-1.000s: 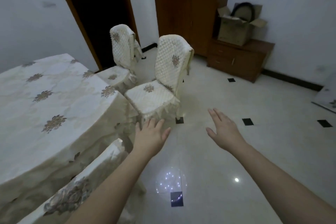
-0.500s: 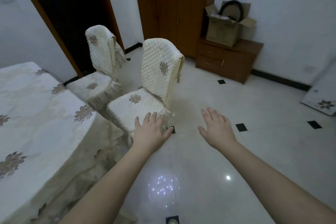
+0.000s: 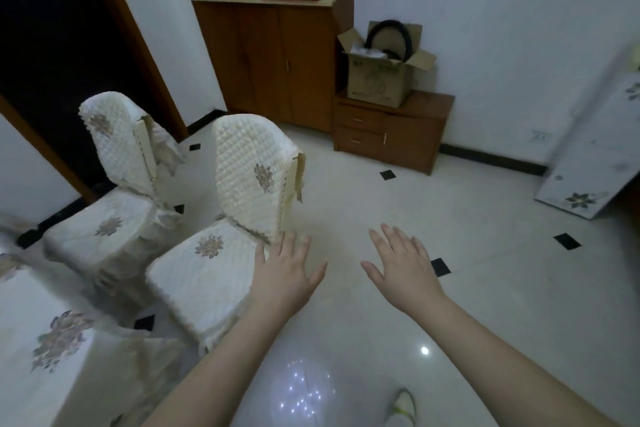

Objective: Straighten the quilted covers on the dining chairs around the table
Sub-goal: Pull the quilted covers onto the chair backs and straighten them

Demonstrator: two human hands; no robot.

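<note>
Two dining chairs with cream quilted covers and brown flower motifs stand left of centre. The nearer chair [image 3: 242, 191] has a seat cover [image 3: 204, 274] and a back cover that gapes at its right edge. The farther chair [image 3: 117, 156] has loose cover fabric hanging behind its back. My left hand [image 3: 285, 274] is stretched out with straight fingers, in front of the right corner of the nearer seat. My right hand [image 3: 403, 269] reaches out flat over the floor, holding nothing. The table [image 3: 38, 322] with its flowered cloth fills the lower left.
A wooden cabinet [image 3: 273, 59] and a low drawer unit [image 3: 391, 130] with an open cardboard box [image 3: 381, 73] stand against the far wall. A patterned panel [image 3: 595, 156] leans at right. A dark doorway opens at upper left. Glossy tiled floor lies ahead; a shoe [image 3: 401, 407] shows below.
The view has moved forward and turned right: the chairs look nearer and sit further left, and less of the table shows. Both hands stay outstretched and open, now closer to the nearer chair.
</note>
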